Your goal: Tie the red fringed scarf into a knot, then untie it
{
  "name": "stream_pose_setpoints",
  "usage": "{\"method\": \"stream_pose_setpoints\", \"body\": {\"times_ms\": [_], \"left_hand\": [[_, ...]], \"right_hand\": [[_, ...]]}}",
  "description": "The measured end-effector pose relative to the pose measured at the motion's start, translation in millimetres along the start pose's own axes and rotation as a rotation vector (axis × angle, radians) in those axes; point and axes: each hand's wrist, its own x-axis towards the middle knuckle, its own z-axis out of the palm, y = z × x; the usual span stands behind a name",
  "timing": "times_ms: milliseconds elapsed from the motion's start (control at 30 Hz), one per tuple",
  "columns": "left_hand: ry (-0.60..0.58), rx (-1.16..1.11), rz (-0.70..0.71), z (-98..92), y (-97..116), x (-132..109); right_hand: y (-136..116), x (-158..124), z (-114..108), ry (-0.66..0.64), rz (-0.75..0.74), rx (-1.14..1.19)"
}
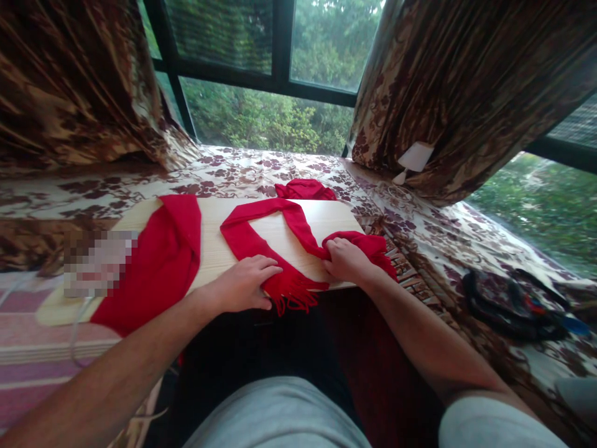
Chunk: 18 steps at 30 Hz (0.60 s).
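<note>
A red fringed scarf (258,244) lies in an angled loop on a pale wooden board (212,230). My left hand (247,283) rests on the scarf's near end beside the fringe, thumb and fingers apart. At the board's right edge, the fingers of my right hand (347,260) are closed on a bunched part of the same scarf, whose other fringed end hangs to the right. Another red cloth (161,255) is draped over the left part of the board, partly behind my left forearm.
More bunched red fabric (305,189) sits behind the board. A blurred-out object with a white cable (86,308) lies at the board's left end. Beyond are a small white lamp (416,157), patterned curtains (448,74) and a black strap-like item (513,305) on flowered cloth.
</note>
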Motion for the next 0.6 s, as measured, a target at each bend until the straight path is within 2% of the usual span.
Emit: {"method": "stream_pose_setpoints", "body": {"times_ms": [100,233,367,600], "left_hand": [[0.027,0.079,-0.005,13.9,-1,-6],[0.109,0.134,-0.068,27.8,10,-1],[0.13,0.151,-0.115,30.0,18,6],[0.188,0.048,-0.141,30.1,12,8]], "right_hand": [[-2,-3,-1,-0.048,0.048,0.006],[-8,-4,-2,-0.062,0.058,0.011],[-14,0,-5,-0.024,0.058,0.015],[-32,10,-5,0.005,0.012,0.031]]}}
